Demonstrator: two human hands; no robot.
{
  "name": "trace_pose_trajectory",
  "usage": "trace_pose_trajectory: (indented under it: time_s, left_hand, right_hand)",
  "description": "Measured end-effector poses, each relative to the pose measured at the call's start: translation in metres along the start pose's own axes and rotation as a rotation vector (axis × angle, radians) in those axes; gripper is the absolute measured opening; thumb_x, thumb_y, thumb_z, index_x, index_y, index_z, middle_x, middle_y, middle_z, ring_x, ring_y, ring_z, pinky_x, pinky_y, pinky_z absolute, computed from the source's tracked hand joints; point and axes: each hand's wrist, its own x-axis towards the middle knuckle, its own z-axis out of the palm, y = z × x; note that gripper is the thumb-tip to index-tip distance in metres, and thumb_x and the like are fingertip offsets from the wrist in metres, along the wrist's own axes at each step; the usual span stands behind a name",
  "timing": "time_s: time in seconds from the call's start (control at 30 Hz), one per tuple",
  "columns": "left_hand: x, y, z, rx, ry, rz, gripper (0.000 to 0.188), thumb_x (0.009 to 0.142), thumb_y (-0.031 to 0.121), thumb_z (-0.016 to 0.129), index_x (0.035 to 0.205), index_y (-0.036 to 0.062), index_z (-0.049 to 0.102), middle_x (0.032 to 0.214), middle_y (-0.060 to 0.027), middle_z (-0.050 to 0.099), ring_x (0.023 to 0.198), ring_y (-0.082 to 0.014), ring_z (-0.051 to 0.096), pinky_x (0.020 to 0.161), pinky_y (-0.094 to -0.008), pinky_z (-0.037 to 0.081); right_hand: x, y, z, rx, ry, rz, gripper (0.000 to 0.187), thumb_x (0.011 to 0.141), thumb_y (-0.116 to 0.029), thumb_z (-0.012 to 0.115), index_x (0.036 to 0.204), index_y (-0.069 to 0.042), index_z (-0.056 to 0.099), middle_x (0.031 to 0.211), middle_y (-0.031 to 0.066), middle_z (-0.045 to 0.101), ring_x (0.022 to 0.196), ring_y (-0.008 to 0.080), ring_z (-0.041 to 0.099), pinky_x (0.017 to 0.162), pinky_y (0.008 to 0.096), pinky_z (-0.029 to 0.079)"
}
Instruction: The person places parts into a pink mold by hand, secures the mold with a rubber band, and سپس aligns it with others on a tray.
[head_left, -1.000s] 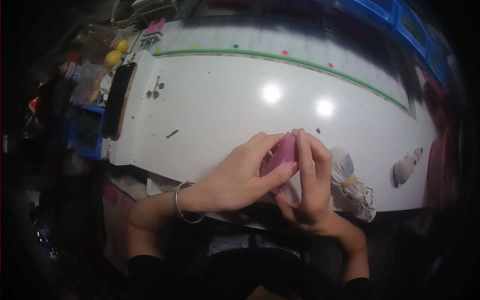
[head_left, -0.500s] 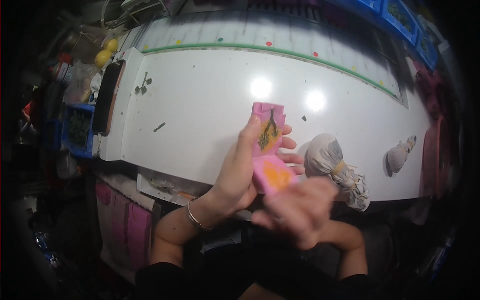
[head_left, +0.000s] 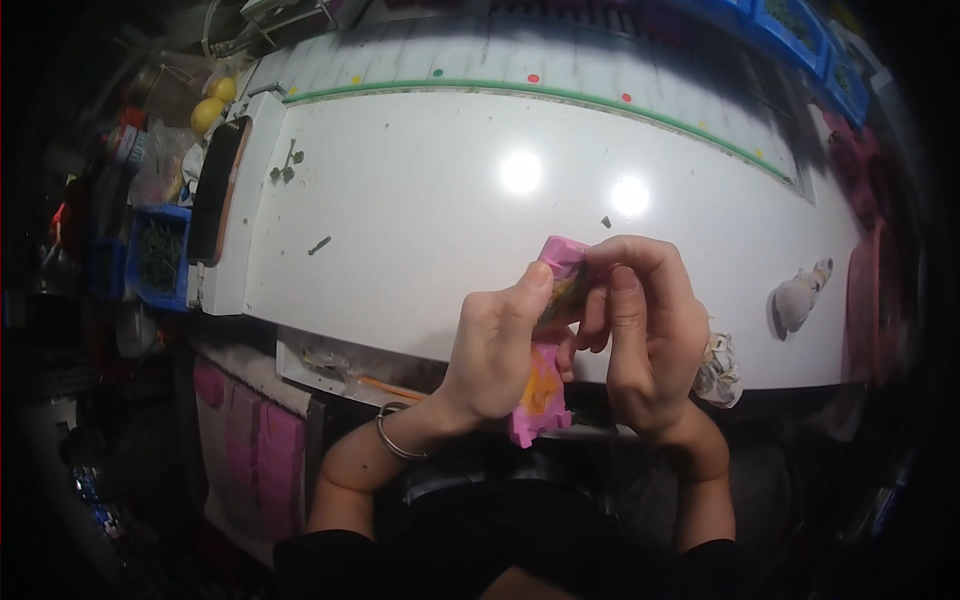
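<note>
My left hand (head_left: 500,345) grips a pink two-part folding mould (head_left: 540,405), its thumb laid along the upper half. That half is tilted, and a dark green branch-shaped piece (head_left: 568,290) lies in its yellow-tinted hollow, partly covered by fingers. The lower half hangs open below, with an orange-yellow patch inside. My right hand (head_left: 655,335) has its fingers bent together at the upper half's right edge, beside the green piece. What lies between those fingertips is hidden. Behind the right wrist shows part of a white cloth bundle (head_left: 720,372).
A smaller cloth pouch (head_left: 797,303) sits on the white table (head_left: 400,220) at right. Small green sprigs (head_left: 288,163) and scraps lie on the left. A phone (head_left: 218,190) leans at the left edge, near a blue basket (head_left: 160,255). A green-edged rack (head_left: 480,85) runs along the back.
My right hand has risen from the mould's lower half to its upper half, now covering much of the green piece. The upper half has tilted, and the lower half hangs further down.
</note>
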Motion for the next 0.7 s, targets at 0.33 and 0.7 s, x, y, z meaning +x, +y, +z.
trace_pose_trajectory:
  time_s: [0.33, 0.7]
  left_hand:
    - [0.004, -0.004, 0.001, -0.039, 0.015, -0.006, 0.058, 0.102, 0.037, 0.026, 0.083, -0.0071, 0.06, 0.067, -0.0083, 0.06, 0.058, -0.0113, 0.056, 0.055, -0.0245, 0.047]
    - [0.006, -0.007, 0.001, 0.022, 0.015, -0.104, 0.06, 0.1, 0.04, 0.024, 0.088, -0.006, 0.06, 0.07, -0.0121, 0.062, 0.056, -0.0146, 0.058, 0.051, -0.026, 0.051]
  right_hand:
    - [0.001, -0.001, -0.006, 0.129, -0.008, 0.099, 0.011, 0.097, -0.003, 0.043, 0.1, 0.002, 0.052, 0.066, 0.0042, 0.055, 0.048, 0.0062, 0.053, 0.043, 0.02, 0.042]
    - [0.011, -0.003, -0.016, -0.021, -0.136, 0.311, 0.012, 0.085, -0.001, 0.063, 0.093, 0.003, 0.055, 0.065, 0.0032, 0.058, 0.052, 0.0043, 0.052, 0.046, 0.0181, 0.041]
